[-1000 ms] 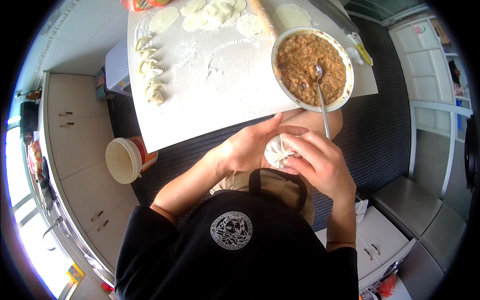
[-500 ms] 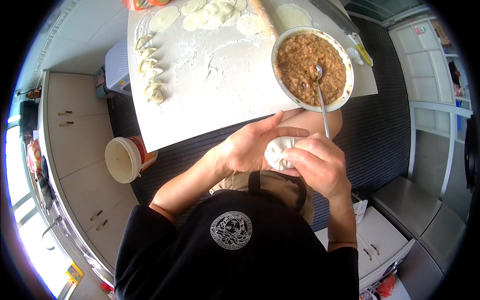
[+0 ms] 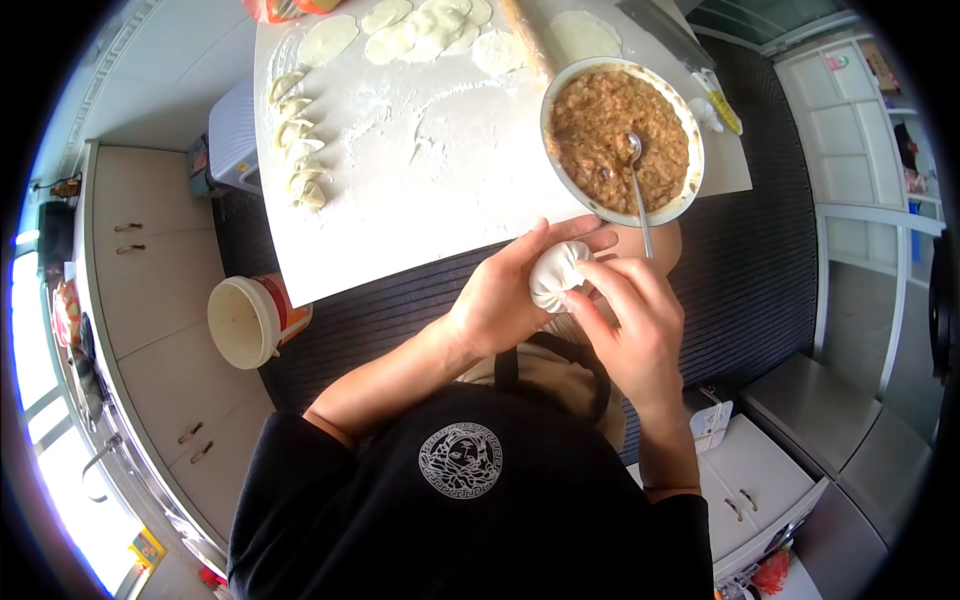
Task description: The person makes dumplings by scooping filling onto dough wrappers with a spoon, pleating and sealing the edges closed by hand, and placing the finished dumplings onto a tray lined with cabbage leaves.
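Observation:
A round white dumpling (image 3: 556, 277) with pleated dough sits between my two hands, above my lap. My left hand (image 3: 497, 300) cradles it in the palm, fingers stretched out behind it and thumb raised alongside. My right hand (image 3: 640, 320) pinches the dough's gathered edge on the right with thumb and fingertips. Just beyond my hands stands a white bowl (image 3: 693, 190) of brown minced filling (image 3: 605, 115), with a metal spoon (image 3: 641, 200) resting in it. Whether filling is inside the dumpling cannot be seen.
Several folded dumplings (image 3: 302, 150) line the left of the floured white table (image 3: 420, 215). Flat dough wrappers (image 3: 425, 32) and a rolling pin (image 3: 522, 35) lie at the back. A knife (image 3: 665, 32) lies at the far right; a bucket (image 3: 245, 320) stands on the floor at left.
Both hands and the dumpling have risen slightly toward the table. The dumpling is turned, its pleats facing more to the right, and my right fingers have shifted along its edge.

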`<state>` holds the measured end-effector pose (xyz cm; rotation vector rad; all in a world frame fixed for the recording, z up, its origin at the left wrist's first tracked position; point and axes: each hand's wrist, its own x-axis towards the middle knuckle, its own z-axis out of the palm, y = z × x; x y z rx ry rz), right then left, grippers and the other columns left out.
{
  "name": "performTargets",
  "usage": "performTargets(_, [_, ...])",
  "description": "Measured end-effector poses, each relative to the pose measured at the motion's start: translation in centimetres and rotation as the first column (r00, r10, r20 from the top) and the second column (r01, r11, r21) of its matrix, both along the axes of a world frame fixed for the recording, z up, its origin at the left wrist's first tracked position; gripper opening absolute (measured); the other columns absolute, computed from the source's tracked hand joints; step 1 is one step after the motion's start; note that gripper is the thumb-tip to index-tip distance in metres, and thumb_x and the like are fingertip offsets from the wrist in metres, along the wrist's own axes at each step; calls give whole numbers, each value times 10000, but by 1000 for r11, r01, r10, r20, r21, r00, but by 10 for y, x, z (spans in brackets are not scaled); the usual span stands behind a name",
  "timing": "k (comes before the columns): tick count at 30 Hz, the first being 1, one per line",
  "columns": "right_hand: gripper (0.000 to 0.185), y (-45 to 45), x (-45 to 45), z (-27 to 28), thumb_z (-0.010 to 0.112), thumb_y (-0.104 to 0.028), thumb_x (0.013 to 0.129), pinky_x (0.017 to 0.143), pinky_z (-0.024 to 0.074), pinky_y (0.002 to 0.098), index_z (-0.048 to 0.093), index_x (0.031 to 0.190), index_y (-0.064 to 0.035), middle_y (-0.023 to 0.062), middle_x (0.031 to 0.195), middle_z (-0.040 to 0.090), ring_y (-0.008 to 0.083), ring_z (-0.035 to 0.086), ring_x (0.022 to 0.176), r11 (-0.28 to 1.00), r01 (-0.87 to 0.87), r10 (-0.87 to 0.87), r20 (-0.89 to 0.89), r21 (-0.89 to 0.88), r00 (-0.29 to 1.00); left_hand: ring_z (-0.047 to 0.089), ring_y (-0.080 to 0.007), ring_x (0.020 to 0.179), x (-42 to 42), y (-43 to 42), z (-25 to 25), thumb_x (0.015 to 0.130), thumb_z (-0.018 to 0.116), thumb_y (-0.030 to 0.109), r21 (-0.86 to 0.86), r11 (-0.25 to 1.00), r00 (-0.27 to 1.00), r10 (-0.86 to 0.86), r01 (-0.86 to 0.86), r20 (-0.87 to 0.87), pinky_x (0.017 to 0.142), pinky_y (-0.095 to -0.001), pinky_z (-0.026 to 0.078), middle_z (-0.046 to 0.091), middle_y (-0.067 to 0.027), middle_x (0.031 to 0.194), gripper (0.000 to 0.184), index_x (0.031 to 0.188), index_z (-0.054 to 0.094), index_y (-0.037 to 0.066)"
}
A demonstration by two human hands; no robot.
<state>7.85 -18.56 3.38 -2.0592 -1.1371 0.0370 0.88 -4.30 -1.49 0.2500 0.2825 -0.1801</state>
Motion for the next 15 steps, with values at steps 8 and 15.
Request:
performTargets(8, [202,2,2,-7,702,5,805,675,507,363,637,997,10,92,882,572,253,606,796,999,-52,52,97,-7,994,449,-241,1334,2,-11,-2,1050,308,400,-82,991,993,99,-104,-68,1080,-406,390,426,-124,1487,528,1427,410,44])
performTargets(15, [270,4,4,-7,672,10,823,708,495,371,640,1091,17,118,910,575,271,599,818,995,-74,81,109,-68,991,470,-238,1317,0,-8,-7,1045,334,392,-191,981,999,39,-45,-35,1090,-411,388,458,-124,1456,519,1423,417,48])
